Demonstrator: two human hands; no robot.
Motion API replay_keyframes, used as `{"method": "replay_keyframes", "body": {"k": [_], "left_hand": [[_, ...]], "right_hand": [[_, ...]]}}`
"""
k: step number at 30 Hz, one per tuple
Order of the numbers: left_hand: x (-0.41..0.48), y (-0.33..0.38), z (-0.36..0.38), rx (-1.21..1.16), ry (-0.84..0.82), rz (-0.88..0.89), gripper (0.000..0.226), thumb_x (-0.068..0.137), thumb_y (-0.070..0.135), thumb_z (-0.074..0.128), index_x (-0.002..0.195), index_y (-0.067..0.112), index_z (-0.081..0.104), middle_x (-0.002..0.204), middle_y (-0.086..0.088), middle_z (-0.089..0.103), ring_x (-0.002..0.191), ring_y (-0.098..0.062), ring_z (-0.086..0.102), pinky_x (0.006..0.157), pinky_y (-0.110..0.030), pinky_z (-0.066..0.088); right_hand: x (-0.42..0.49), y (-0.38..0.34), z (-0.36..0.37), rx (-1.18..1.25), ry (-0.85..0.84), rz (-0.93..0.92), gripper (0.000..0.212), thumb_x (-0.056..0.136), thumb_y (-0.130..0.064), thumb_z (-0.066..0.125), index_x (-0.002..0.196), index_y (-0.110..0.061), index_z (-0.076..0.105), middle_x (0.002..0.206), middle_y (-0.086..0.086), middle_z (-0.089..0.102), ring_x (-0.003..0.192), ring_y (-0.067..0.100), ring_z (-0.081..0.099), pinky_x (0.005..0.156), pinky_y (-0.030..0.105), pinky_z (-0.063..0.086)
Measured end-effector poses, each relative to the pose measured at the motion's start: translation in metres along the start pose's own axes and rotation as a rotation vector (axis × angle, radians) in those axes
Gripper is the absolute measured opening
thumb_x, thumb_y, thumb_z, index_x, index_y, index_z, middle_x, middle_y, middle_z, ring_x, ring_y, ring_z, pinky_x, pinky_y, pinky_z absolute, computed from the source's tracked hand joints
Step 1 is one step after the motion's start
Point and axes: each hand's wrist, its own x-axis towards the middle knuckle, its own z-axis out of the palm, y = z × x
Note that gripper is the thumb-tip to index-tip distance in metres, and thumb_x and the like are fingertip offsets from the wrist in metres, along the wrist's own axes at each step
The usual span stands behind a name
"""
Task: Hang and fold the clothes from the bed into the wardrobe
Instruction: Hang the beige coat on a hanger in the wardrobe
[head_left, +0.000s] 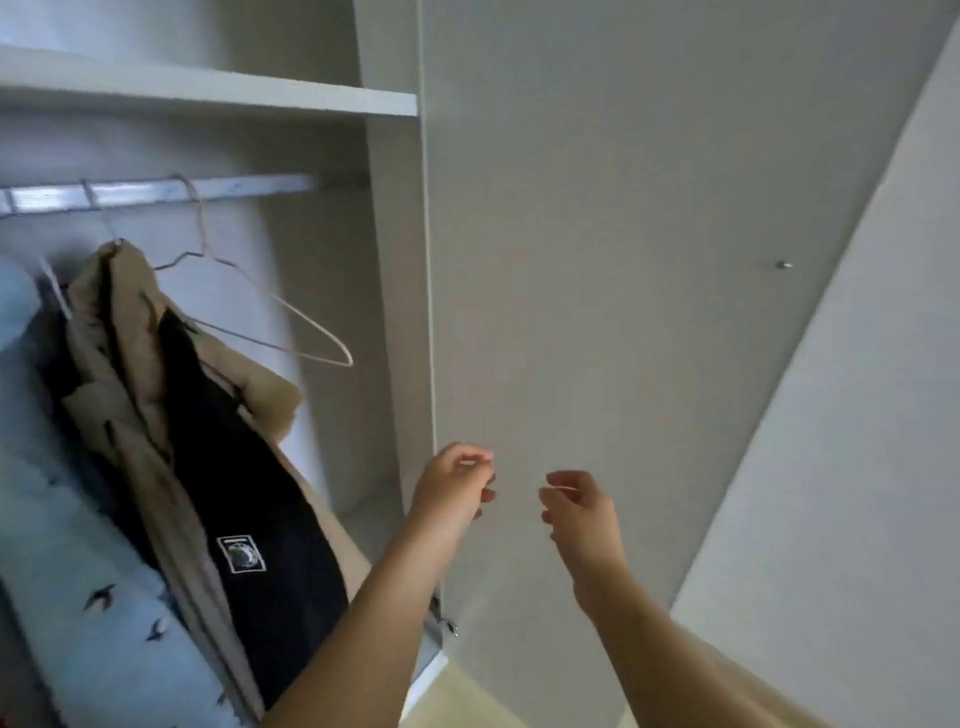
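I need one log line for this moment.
left hand: curled, at door | right hand: same | empty hanger: on rail | beige coat: hanging

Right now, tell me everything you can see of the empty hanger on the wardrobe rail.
The empty hanger is thin wire in a pale, whitish tone, bent into a flat triangle with a rounded outer corner. Its hook sits over the metal rail, which is the only thing it clearly touches. It carries no garment and hangs tilted, its long arm slanting down to the right. It is just right of the beige coat; whether they touch cannot be told. The picture is slightly blurred.
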Motion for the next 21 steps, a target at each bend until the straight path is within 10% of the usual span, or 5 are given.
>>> {"method": "replay_keyframes", "body": {"k": [21], "left_hand": [[-0.317, -0.111, 0.434, 0.368, -1.055, -0.155, 0.015, 0.09, 0.01, 0.049, 0.081, 0.019, 0.057, 0.068, 0.004, 0.054, 0.055, -0.01, 0.052, 0.051, -0.021, 0.037]], "right_hand": [[-0.244, 0.191, -0.447, 0.294, 0.951, 0.453, 0.009, 0.09, -0.011, 0.05, 0.087, -0.016, 0.057, 0.083, 0.001, 0.058, 0.069, 0.014, 0.052, 0.057, 0.025, 0.04]]}}
